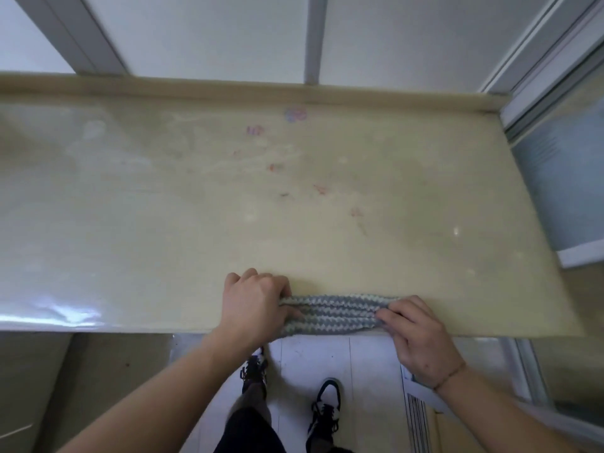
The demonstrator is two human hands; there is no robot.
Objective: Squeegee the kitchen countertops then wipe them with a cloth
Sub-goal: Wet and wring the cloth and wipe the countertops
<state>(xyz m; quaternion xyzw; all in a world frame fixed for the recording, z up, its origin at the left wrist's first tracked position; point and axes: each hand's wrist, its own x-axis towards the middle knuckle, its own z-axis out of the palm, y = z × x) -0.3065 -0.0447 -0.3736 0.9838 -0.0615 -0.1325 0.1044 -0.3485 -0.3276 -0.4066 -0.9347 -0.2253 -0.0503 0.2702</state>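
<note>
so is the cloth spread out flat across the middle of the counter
No, the cloth lies folded into a narrow strip at the countertop's near edge, held at its ends by the left hand and right hand.

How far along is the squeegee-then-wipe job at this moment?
No squeegee is in view, so that step looks finished, though the frame cannot confirm it. In hand: the left hand and right hand grip the striped cloth at the countertop's front edge. Left: red marks remain farther back.
</note>
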